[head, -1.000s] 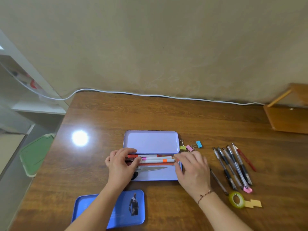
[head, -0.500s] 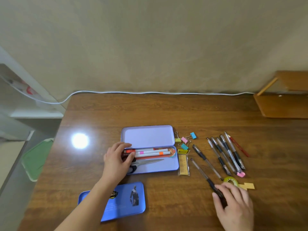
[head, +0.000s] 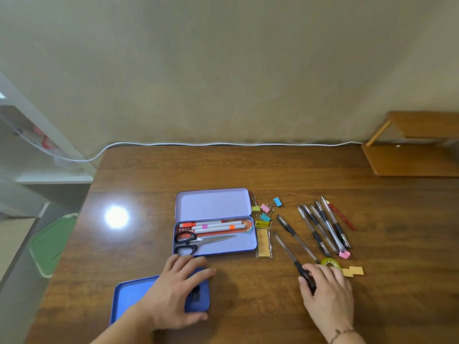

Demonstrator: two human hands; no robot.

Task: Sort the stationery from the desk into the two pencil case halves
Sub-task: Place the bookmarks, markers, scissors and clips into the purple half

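The open lilac pencil case lies mid-desk. Its far half (head: 212, 204) is bare; its near half (head: 246, 247) holds three markers (head: 213, 225) and black-handled scissors (head: 198, 242). My left hand (head: 173, 291) spans the right end of a blue tin (head: 131, 296), fingers over its far edge and thumb at its near edge. My right hand (head: 327, 291) pinches the black grip end of a clear pen (head: 286, 250) that lies on the desk. Another loose pen (head: 296, 238) lies beside it. Several pens (head: 323, 227) and a red pencil (head: 341, 217) lie further right.
Coloured binder clips (head: 265, 208) and a packet of staples (head: 263, 242) sit right of the case. A tape roll (head: 330, 263), yellow sticky notes (head: 352, 271) and a pink eraser (head: 344, 254) lie by my right hand. A wooden shelf (head: 409, 157) stands at the far right.
My left hand left the pencil case and came back onto the blue tin. My right hand stayed on the pen's grip end near the tape roll.
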